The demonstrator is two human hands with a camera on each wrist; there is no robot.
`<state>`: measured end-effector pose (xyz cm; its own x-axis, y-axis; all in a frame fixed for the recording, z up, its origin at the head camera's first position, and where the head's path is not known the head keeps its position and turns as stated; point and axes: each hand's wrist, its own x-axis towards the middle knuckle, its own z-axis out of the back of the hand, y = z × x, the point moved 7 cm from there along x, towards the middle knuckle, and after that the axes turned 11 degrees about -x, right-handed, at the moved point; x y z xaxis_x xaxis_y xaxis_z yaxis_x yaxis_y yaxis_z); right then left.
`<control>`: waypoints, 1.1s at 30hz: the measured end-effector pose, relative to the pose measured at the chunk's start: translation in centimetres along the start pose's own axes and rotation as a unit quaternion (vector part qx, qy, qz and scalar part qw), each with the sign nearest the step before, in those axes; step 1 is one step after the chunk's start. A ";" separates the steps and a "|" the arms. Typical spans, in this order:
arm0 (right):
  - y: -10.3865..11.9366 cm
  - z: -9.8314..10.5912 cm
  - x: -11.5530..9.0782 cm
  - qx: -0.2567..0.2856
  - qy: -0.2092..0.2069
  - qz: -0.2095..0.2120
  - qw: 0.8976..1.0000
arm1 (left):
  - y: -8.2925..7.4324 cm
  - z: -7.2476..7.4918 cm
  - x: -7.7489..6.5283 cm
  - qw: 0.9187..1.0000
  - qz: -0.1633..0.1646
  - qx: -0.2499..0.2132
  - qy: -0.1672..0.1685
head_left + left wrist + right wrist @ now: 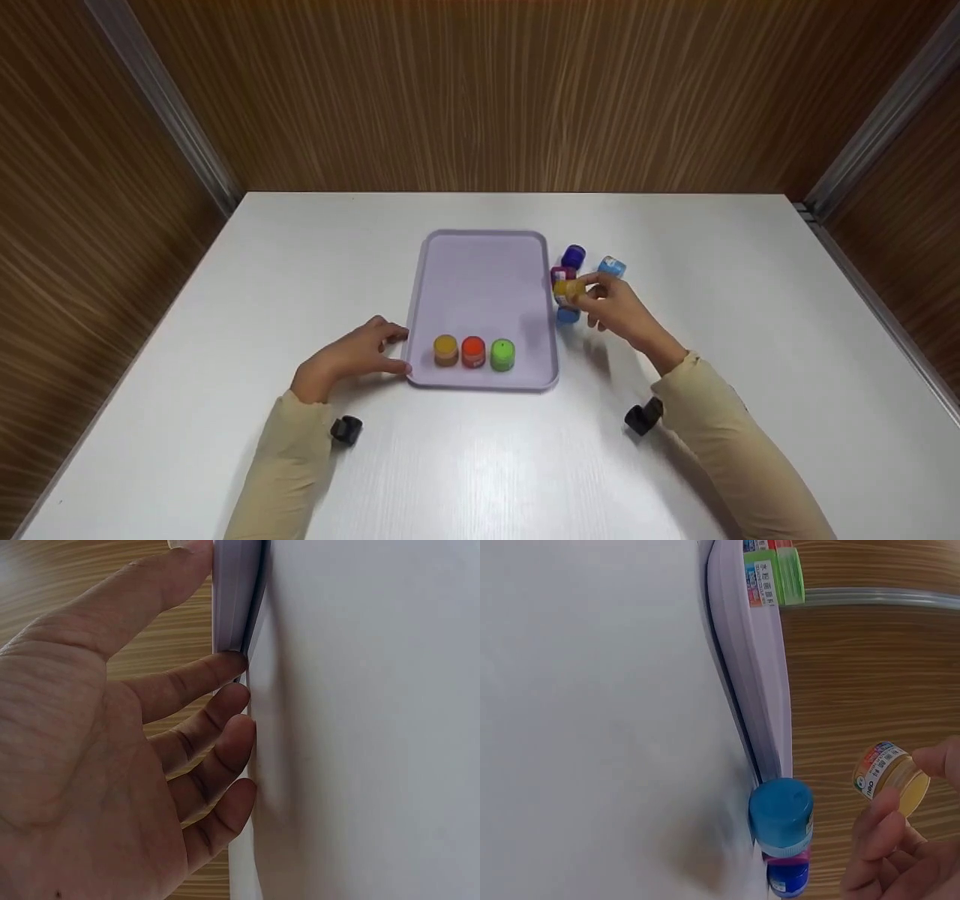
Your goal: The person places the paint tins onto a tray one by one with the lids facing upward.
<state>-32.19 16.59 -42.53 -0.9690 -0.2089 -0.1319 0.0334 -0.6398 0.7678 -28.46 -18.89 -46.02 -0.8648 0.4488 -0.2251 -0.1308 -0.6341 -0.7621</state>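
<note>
My right hand point(621, 313) pinches a small yellow paint jar point(568, 291) between thumb and fingers, above the right edge of a lilac tray point(484, 289). The right wrist view shows that jar point(881, 769) tilted, its printed label visible. My left hand point(352, 352) touches the tray's left rim near the front corner, thumb and fingers spread along it; in the left wrist view its other fingers point(225, 754) are slightly bent. On the tray, an ochre jar point(445, 351), an orange-red jar point(473, 352) and a light green jar point(502, 355) stand in a row near the front.
Beside the tray's right edge are a dark blue jar point(574, 256), a magenta jar point(562, 274) and a blue jar point(568, 315). A light blue jar point(612, 266) lies farther right. Wood-grain panels point(480, 97) enclose the white table point(322, 255) behind and at the sides.
</note>
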 end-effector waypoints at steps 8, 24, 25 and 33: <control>1.0 -0.8 -0.6 -0.004 0.017 0.028 0.999 | 0.0 0.0 0.0 1.000 -0.002 0.007 -0.001; 2.0 -2.8 -1.6 -0.023 0.046 0.065 0.997 | 0.0 0.0 0.0 1.000 0.000 0.003 -0.001; 2.1 -3.0 -1.7 -0.024 0.049 0.067 0.996 | -0.1 0.0 0.0 1.000 -0.001 0.003 -0.001; 2.6 -4.1 -2.1 -0.063 0.068 0.093 0.991 | 0.0 0.0 0.0 1.000 0.001 0.004 0.004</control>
<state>-29.03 12.37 -42.85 -0.9016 -0.4243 -0.0844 0.2478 -0.6665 0.7031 -28.44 -18.85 -45.99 -0.8612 0.4526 -0.2310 -0.1328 -0.6393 -0.7574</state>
